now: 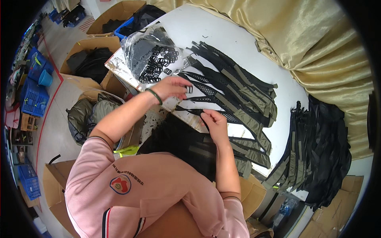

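My left hand (171, 88) is closed in a pinch on a small black plastic buckle (189, 89), held above the near left part of the white table (254, 35). Lower and to the right, my right hand (216, 123) pinches a narrow black strap (191, 110). The strap seems to belong to one of the black mesh and olive-green fabric pieces (250, 127) fanned out across the table. Just beyond my left hand lies a clear plastic bag (133, 51) with many loose black buckles (164, 57) on it or in it.
Cardboard boxes (85, 43) of dark fabric stand left of the table. Black and olive pieces (317, 150) hang in a heap off its right end. Dark material (170, 139) lies against my front. A gold curtain (313, 43) borders the far side.
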### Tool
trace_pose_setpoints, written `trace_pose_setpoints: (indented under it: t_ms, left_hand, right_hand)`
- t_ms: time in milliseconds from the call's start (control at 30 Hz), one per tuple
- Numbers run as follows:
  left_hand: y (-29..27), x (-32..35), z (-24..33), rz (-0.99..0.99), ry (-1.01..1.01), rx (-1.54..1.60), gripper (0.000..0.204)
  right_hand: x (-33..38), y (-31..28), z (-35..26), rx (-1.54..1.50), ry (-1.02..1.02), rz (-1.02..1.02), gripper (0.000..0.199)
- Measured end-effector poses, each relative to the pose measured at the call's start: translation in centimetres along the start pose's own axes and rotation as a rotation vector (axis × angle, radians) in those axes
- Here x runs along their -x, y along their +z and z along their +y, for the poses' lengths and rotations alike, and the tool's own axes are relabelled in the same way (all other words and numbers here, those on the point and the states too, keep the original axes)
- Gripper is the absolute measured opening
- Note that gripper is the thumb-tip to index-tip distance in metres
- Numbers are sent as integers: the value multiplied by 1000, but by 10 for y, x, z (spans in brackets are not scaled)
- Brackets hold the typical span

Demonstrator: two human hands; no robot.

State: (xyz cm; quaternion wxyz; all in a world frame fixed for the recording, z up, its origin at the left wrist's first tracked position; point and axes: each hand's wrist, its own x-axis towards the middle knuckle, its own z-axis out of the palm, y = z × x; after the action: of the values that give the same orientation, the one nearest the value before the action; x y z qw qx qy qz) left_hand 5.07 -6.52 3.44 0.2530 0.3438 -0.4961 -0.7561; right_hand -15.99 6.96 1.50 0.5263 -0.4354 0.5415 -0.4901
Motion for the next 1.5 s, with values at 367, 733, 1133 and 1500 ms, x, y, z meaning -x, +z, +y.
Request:
trace_pose_setpoints:
  t_ms: [367,733,1133,1500]
  left_hand:
    - [46,18,-53,-413,-91,560,27]
    - [46,12,-65,-408,-160,515,15]
    - [55,12,-71,-383,-26,572,11]
    - [63,14,-52,-233,-35,304,10]
  right_hand:
    - [11,-6,-14,-303,83,-198,9]
    - [19,-7,-22,79,-12,-331,6]
    - [27,11,-12,131,-200,-14,6]
    - [27,6,-16,356,-286,12,12]
